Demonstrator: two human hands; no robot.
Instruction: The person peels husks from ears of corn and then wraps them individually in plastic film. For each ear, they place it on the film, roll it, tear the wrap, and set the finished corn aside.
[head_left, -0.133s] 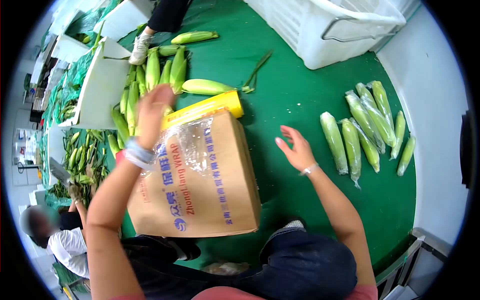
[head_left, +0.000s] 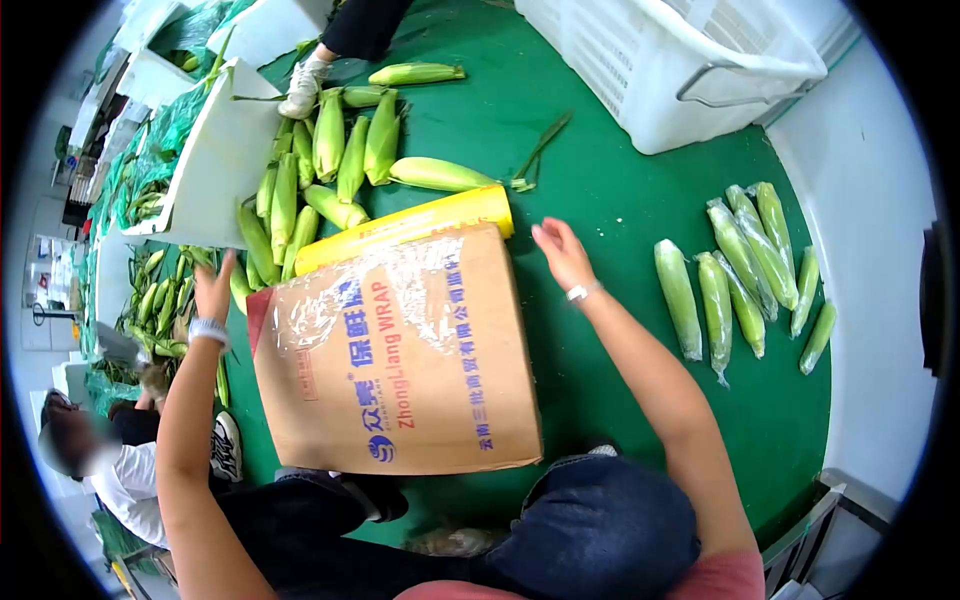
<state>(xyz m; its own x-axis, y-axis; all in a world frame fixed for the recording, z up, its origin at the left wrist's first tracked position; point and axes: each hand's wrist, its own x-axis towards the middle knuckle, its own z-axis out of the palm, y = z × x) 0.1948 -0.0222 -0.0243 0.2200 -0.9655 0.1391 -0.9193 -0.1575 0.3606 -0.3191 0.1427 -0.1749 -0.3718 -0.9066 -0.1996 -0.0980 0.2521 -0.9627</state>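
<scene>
A cardboard box (head_left: pixel 430 400) with blue and red print stands between my arms, clear plastic film (head_left: pixel 420 295) lying over its far part. Against its far edge is a yellow roll (head_left: pixel 410 228). My left hand (head_left: pixel 212 292) is held off the box's left side, empty, fingers stretched out. Just beyond the box's right far corner, near the roll's end, my right hand (head_left: pixel 565 255) is open and holds nothing. Green corn cobs in husks (head_left: pixel 345 160) lie in a heap behind the roll.
Several film-wrapped cobs (head_left: pixel 740 270) lie on the green floor at right. A white plastic crate (head_left: pixel 680 85) stands at the far right. White foam boxes (head_left: pixel 200 165) line the left. Another person (head_left: pixel 130 470) works at lower left; someone's shoe (head_left: pixel 303 85) is beside the heap.
My left hand has swung left, from over the roll and box edge to outside the box. My right hand has shifted slightly up and left. The whole view has shifted a little.
</scene>
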